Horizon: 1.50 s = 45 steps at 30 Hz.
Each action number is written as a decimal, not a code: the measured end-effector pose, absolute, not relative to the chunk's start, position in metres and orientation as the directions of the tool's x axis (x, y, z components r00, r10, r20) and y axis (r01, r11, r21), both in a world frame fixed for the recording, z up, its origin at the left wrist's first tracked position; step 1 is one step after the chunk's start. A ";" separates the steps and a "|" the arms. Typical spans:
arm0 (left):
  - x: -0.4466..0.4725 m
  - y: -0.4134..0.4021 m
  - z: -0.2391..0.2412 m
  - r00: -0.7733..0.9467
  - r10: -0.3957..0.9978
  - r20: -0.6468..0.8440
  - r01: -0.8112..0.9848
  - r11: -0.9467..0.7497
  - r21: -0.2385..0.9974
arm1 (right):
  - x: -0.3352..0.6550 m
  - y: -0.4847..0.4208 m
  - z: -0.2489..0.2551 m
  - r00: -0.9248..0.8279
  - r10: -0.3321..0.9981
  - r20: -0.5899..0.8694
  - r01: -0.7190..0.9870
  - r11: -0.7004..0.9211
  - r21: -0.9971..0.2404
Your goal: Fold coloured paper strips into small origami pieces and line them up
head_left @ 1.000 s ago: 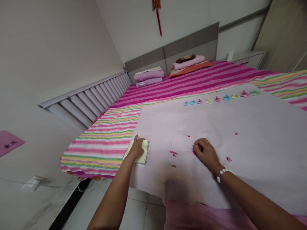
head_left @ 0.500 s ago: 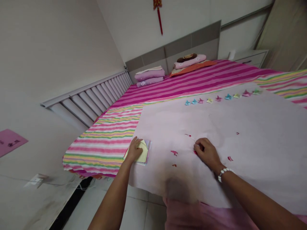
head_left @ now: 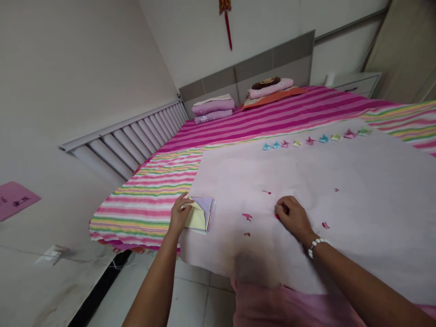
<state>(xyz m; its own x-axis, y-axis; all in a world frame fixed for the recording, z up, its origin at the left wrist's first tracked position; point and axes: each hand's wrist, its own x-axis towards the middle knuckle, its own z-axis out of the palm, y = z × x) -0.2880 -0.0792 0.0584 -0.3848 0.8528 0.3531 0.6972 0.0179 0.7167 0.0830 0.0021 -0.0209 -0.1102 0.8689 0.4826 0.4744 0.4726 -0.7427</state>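
Peeling up the top yellow sheet (head_left: 195, 219) of a small paper stack (head_left: 208, 221), the left hand (head_left: 179, 212) has thumb & fingers closed on the sheet's left edge. The sheet is bent over itself, so a lilac sheet (head_left: 205, 205) shows underneath. The pinch at the edge prob. lets one sheet come away w/o dragging the rest. The stack sits at the near-left corner of a pale pink cloth (head_left: 306, 177), just beside the striped bedsheet (head_left: 150, 204), within easy reach but clear of the middle. The right hand (head_left: 293, 217), w/ a bead bracelet (head_left: 315, 245) at the wrist, rests on the cloth near the centre. Its fingers are curled, tips down on a small red bit (head_left: 276, 217). Can't tell if it grips the bit or only pins it; it looks like it's pinning the bit flat. More red scraps (head_left: 246, 217) lie loose between the hands, another one to the right. Along the far edge of the cloth a row of folded paper shapes (head_left: 310, 140) is lined up, spaced apart, prob. parked out of the way. Folded blankets (head_left: 213, 109) are well apart at the headboard.
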 end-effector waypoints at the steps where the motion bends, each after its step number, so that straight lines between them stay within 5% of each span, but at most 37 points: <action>1: -0.289 -0.085 0.068 -0.384 0.842 0.380 0.701 -0.002 0.713 | 0.083 0.002 -0.021 -0.110 0.870 0.480 0.470 0.471 -0.746; 10: -0.260 -0.135 0.158 -0.359 0.757 0.546 0.674 -0.194 0.713 | 0.082 0.003 -0.014 -0.094 0.898 0.430 0.385 0.431 -0.816; 17: -0.196 -0.148 0.169 -0.418 0.866 0.274 0.209 -0.202 0.957 | 0.080 -0.003 0.015 -0.065 0.965 0.254 0.202 0.262 -0.944; 29: -0.115 -0.147 0.122 -0.205 0.978 -0.026 -0.156 -0.007 0.988 | 0.086 -0.111 0.071 -0.383 0.916 0.119 -0.261 0.016 -0.965; 38: -0.067 -0.159 0.113 -0.015 0.999 0.031 -0.051 -0.032 0.998 | 0.086 -0.143 0.078 -0.433 0.900 0.038 -0.418 -0.163 -0.894; 42: -0.068 -0.157 0.106 -0.142 0.971 0.193 0.169 -0.168 0.971 | 0.089 -0.149 0.076 -0.359 0.933 -0.020 -0.466 -0.198 -0.862; 45: -0.066 -0.158 0.102 -0.154 0.982 0.108 0.094 -0.094 0.991 | 0.095 -0.151 0.077 -0.312 0.949 -0.053 -0.508 -0.214 -0.834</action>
